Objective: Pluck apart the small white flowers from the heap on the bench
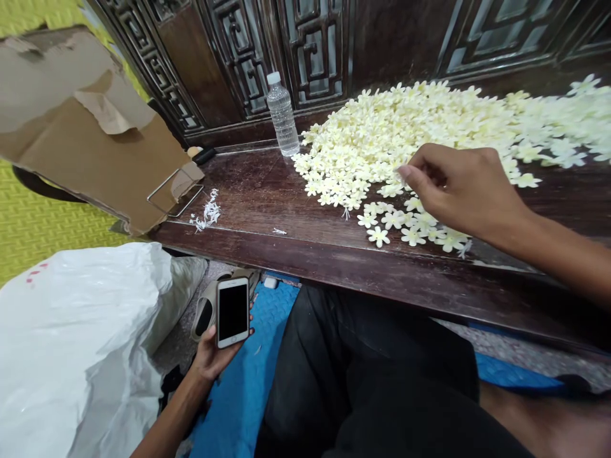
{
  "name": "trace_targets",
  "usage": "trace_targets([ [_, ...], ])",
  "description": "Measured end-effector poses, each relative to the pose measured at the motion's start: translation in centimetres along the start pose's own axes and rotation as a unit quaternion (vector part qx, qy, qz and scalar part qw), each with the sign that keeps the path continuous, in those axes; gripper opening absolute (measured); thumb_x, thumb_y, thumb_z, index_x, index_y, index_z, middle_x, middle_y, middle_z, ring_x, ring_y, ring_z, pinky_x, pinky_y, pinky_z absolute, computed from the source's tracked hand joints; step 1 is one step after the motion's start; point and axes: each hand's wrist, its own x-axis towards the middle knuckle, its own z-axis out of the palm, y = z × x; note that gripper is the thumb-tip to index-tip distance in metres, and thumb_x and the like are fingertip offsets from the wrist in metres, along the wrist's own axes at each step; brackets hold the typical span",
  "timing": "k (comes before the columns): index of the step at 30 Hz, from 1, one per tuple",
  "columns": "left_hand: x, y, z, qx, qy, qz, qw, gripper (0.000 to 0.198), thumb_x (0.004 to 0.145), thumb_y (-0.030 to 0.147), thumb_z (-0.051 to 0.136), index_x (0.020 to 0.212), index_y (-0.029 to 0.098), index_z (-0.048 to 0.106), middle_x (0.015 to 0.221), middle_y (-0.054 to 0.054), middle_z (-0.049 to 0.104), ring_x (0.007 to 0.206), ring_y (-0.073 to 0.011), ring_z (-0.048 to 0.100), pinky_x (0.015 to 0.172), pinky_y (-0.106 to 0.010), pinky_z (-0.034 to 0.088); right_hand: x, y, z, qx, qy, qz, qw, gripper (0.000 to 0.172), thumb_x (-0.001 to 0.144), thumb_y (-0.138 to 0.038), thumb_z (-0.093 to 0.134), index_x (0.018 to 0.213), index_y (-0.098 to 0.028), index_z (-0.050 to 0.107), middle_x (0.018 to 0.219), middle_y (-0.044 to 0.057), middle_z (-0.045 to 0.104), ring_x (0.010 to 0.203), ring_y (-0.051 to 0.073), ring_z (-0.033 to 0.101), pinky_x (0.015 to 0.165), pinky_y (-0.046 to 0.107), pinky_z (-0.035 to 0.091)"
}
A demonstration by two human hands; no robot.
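Low at the left, my left hand (217, 356) is wrapped round a white-framed phone (233, 313) with a dark screen. My right hand (451, 184) hovers over the near side of a large pile of pale yellow flowers (382, 130) on the dark wooden bench (258, 191). Its fingers are curled in, thumb against the index finger, and whatever they hold is too small or hidden to tell. A smaller group of flowers (394, 219) lies below and left of this hand.
A clear water bottle (283, 117) stands left of the pile. Small white stems (207, 213) lie near a wire frame (174, 191) and a torn cardboard box (90, 140). A white sack (81, 331) fills the lower left. Carved wooden panels (315, 51) rise behind the bench.
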Motion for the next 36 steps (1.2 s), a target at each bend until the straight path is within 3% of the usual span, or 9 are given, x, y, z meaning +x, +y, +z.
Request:
trace_targets([
  [3, -0.1, 1.8, 2.5, 0.001, -0.024, 0.051, 0.998, 0.088, 0.075, 0.056, 0.085, 0.153, 0.029, 0.053, 0.145, -0.012, 0.067, 0.121, -0.0332, 0.069, 0.105, -0.048, 0.057, 0.0, -0.2, -0.1, 0.001, 0.001, -0.003, 1.000, 0.028, 0.099, -0.041, 0.054, 0.081, -0.020, 0.058, 0.058, -0.001, 0.053, 0.051, 0.013, 0.048, 0.058, 0.030, 0.032],
  [11, 0.4, 6.0, 10.4, 0.018, 0.029, 0.167, 0.985, 0.096, 0.056, 0.055, 0.095, 0.141, 0.031, 0.061, 0.127, -0.008, 0.073, 0.101, -0.0292, 0.071, 0.083, -0.043, 0.065, 0.2, -0.7, -1.0, 0.016, 0.006, 0.006, 1.000, 0.024, 0.097, -0.038, 0.055, 0.081, -0.020, 0.058, 0.059, 0.000, 0.053, 0.052, 0.014, 0.048, 0.058, 0.030, 0.032],
  [23, 1.6, 8.4, 17.8, 0.063, 0.014, 0.207, 0.976, 0.080, 0.071, 0.055, 0.087, 0.140, 0.026, 0.061, 0.148, -0.012, 0.063, 0.111, -0.0285, 0.070, 0.090, -0.041, 0.062, -0.1, -0.6, -0.9, 0.028, 0.016, -0.013, 0.999, 0.025, 0.095, -0.041, 0.057, 0.079, -0.022, 0.058, 0.057, 0.000, 0.054, 0.050, 0.016, 0.051, 0.060, 0.032, 0.032],
  [29, 1.6, 8.7, 20.3, 0.058, -0.006, 0.220, 0.974, 0.086, 0.068, 0.052, 0.089, 0.145, 0.026, 0.059, 0.148, -0.010, 0.063, 0.107, -0.0272, 0.071, 0.086, -0.040, 0.063, 0.0, -0.9, -0.9, 0.029, 0.013, -0.010, 0.999, 0.022, 0.094, -0.040, 0.058, 0.080, -0.023, 0.058, 0.057, -0.001, 0.053, 0.050, 0.017, 0.050, 0.060, 0.033, 0.031],
  [36, 2.0, 9.1, 20.8, 0.050, -0.016, 0.235, 0.970, 0.081, 0.068, 0.047, 0.091, 0.141, 0.031, 0.061, 0.147, -0.008, 0.064, 0.103, -0.0270, 0.072, 0.085, -0.043, 0.064, 0.1, -0.7, -0.7, 0.021, 0.006, -0.013, 1.000, 0.023, 0.095, -0.039, 0.056, 0.080, -0.022, 0.058, 0.058, 0.000, 0.054, 0.051, 0.016, 0.051, 0.059, 0.032, 0.032],
])
